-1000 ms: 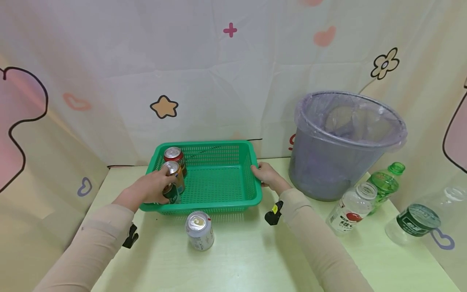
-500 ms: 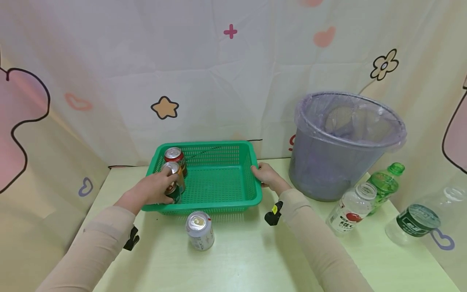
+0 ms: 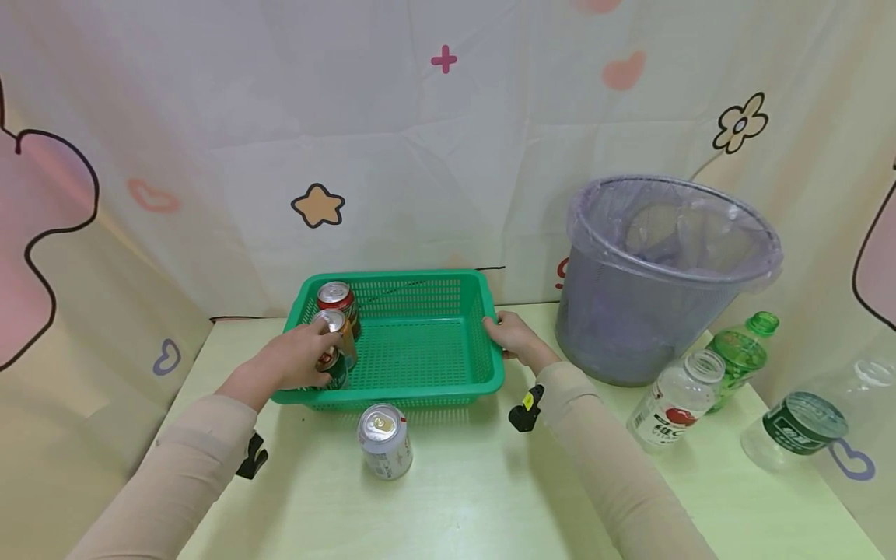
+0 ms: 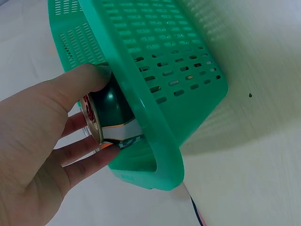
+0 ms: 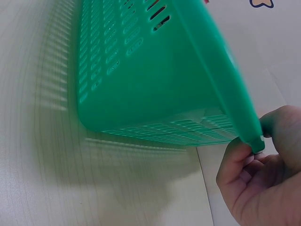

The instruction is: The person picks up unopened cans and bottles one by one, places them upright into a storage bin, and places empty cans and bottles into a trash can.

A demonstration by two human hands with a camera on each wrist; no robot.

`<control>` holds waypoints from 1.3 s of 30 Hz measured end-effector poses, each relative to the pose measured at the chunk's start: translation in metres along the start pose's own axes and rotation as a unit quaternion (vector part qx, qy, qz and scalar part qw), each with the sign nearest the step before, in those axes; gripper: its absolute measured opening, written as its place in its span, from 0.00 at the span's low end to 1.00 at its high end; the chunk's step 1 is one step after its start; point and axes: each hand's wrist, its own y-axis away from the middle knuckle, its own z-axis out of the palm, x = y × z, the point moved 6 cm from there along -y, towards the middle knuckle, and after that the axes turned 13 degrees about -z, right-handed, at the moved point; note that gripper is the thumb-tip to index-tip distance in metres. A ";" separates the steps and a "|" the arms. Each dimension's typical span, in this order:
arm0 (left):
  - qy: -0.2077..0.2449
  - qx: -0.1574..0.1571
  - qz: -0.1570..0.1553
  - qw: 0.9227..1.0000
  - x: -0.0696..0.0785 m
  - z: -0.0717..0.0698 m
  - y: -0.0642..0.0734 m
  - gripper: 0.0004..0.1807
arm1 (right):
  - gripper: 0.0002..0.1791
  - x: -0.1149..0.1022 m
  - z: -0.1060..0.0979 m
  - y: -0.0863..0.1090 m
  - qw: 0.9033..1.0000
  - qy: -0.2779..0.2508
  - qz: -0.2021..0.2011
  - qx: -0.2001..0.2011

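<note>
A green plastic basket (image 3: 420,396) stands on the table with several drink cans along its left end. My left hand (image 3: 297,356) reaches over the basket's left front corner and grips a dark green can (image 4: 112,103), thumb on one side and fingers on the other. Right behind that can is an orange can (image 3: 346,339), partly covered by the fingers, and a red can (image 3: 336,294) stands farther back. On the opposite side, my right hand (image 3: 516,336) pinches the basket's right rim between thumb and curled fingers. A white can (image 3: 386,445) stands upright in front of the basket.
A purple waste bin (image 3: 616,319) lined with a bag stands right of the basket. Near the table's right edge stand a clear bottle with a red and white label (image 3: 672,408), a green bottle (image 3: 735,354) and a clear bottle with a dark green label (image 3: 801,424). A curtain hangs behind.
My left hand has shifted very slightly at the dark green can, showing more of its top. The right hand keeps its hold on the rim, and the basket stays in place.
</note>
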 end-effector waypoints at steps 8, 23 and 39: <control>0.002 -0.001 -0.010 1.000 0.000 0.000 0.001 0.27 | 0.19 0.000 0.000 0.000 1.000 0.003 0.001 -0.001; 0.039 -0.010 -0.029 0.999 -0.008 0.002 0.002 0.28 | 0.20 0.003 0.000 -0.003 1.000 0.008 0.008 0.005; 0.035 -0.006 -0.030 0.999 -0.009 0.004 0.005 0.27 | 0.20 0.002 0.000 -0.003 1.000 0.016 0.013 0.004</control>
